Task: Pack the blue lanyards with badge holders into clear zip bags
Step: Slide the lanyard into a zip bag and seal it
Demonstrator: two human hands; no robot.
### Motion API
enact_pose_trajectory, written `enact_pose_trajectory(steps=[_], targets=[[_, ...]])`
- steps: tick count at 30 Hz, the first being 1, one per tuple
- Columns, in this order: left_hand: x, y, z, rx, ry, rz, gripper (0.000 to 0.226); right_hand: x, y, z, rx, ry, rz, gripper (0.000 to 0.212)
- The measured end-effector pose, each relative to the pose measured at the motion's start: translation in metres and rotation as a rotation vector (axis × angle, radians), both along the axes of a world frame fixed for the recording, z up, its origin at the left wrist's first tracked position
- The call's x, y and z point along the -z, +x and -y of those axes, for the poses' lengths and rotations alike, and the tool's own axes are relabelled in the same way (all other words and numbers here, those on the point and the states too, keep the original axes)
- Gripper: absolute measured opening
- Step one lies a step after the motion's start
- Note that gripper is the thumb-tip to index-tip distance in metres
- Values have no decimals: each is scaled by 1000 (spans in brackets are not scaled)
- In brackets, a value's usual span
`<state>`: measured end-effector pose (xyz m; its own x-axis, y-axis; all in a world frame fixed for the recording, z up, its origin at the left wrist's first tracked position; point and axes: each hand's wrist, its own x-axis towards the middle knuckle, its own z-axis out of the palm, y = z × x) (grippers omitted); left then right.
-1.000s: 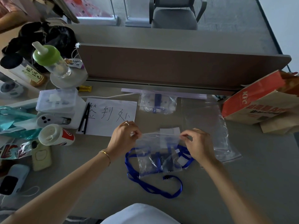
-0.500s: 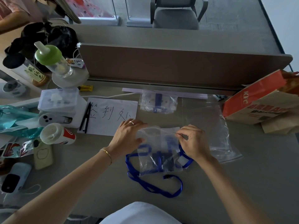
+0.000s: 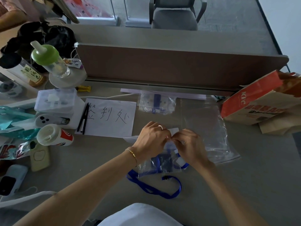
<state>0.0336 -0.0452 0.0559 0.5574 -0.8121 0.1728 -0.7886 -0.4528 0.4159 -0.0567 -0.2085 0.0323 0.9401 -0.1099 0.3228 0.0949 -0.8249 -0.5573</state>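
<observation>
Head view shows a grey desk backed by a brown partition, with a fast-food paper bag at the right edge and assorted clutter on the left. A sheet of paper with handwritten characters lies left of centre. Just right of the work area lies a stack of empty zip bags, flat on the desk. Against the partition sits a packed bag, already holding a blue strap and its holder.

Current work item: a clear zip bag lying on the desk directly before the person, with a dark badge holder visible inside. The blue lanyard is only partly in (a long loop trails out on the near side onto the desk).

The left hand and right hand are drawn together at the far edge of the bag, fingertips meeting and pinching the plastic there. Whether they grip the zip strip or the lip beside it cannot be told.

Step in hand, as judged: handling the bag mouth, filling incomplete. The next move calls for feeding the trailing loop inside, then pressing the zip closed along its full width.
</observation>
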Motion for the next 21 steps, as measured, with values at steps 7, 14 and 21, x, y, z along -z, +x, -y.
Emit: enact_pose_trajectory(steps=[7,14,21], targets=[[-5,0,3,30,20,51,4,-2,-1,-1,3,14,13,58],[-4,0,-1,34,6,71,3,-3,-4,-1,18,68,14,51],[0,3,-12,13,43,16,8,-6,-8,1,9,51,-44,25]])
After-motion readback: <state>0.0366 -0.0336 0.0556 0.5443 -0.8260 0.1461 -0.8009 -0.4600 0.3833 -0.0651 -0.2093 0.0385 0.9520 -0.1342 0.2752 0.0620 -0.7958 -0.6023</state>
